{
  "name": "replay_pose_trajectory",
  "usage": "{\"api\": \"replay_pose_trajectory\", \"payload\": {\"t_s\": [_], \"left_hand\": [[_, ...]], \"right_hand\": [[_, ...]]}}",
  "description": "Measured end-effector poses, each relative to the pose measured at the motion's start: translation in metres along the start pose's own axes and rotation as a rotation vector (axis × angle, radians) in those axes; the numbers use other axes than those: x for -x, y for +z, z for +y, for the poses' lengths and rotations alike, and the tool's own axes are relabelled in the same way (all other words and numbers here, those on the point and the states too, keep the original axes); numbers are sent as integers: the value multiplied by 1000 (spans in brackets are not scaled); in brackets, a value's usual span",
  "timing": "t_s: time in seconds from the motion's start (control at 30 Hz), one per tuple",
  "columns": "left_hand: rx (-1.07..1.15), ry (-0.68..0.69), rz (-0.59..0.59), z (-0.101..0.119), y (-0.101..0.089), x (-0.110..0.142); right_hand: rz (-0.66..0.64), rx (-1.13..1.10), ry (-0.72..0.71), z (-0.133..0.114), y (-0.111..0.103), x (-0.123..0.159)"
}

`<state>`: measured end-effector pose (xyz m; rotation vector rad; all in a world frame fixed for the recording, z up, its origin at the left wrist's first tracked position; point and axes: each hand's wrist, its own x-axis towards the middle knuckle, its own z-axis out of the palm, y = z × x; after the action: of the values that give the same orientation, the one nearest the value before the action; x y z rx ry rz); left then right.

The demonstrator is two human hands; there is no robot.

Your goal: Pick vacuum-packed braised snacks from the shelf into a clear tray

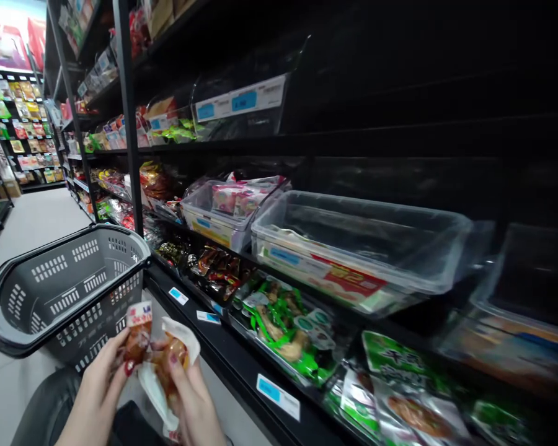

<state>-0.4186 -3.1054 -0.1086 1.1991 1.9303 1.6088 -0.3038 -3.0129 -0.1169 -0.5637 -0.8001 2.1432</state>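
Note:
My left hand [109,373] is closed on a small snack packet [138,331] with a white and red top and brown contents. Beside it, my right hand [193,396] grips another snack packet [186,341], white-edged with a clear window over brown food. The two packets are close together, and their print is too blurred to read. Both hands are low in the view, above my lap and just in front of a grey shopping basket [88,316]. The part of the basket's inside that shows holds nothing.
Black shelving [242,365] runs along the right. On it are a clear plastic bin [376,223], a bin of pink packets [214,229], green snack packets [279,322] and silver-green bags [400,396]. An aisle floor [51,210] stretches away at left toward a far display [25,124].

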Motion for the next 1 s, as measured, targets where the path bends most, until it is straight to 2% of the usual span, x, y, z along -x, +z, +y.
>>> {"api": "replay_pose_trajectory", "payload": {"t_s": [0.1, 0.17, 0.23, 0.33, 0.43, 0.63, 0.8, 0.9, 1.0], "left_hand": [[484, -230, 0, 6, -17, 0], [773, -321, 16, 17, -23, 2], [937, -383, 23, 30, -25, 3], [1030, -425, 15, 46, -24, 5], [1131, -415, -38, 54, -23, 5], [1275, -413, -168, 47, -25, 4], [1422, -499, -369, 45, -23, 3], [1421, -573, -323, 48, -16, 5], [1329, -568, -247, 51, -7, 7]], "right_hand": [[26, -74, 151, -21, -7, -1], [57, -108, 135, -38, -11, -2], [102, -110, 121, -51, -14, -4], [160, -112, 122, -59, -19, -6], [154, -116, 104, -56, -23, -6], [49, -81, 79, -52, -14, -1], [54, -100, 109, -44, -12, -2], [72, -95, 118, -36, -17, -7], [81, -96, 113, -33, -21, -11]]}}
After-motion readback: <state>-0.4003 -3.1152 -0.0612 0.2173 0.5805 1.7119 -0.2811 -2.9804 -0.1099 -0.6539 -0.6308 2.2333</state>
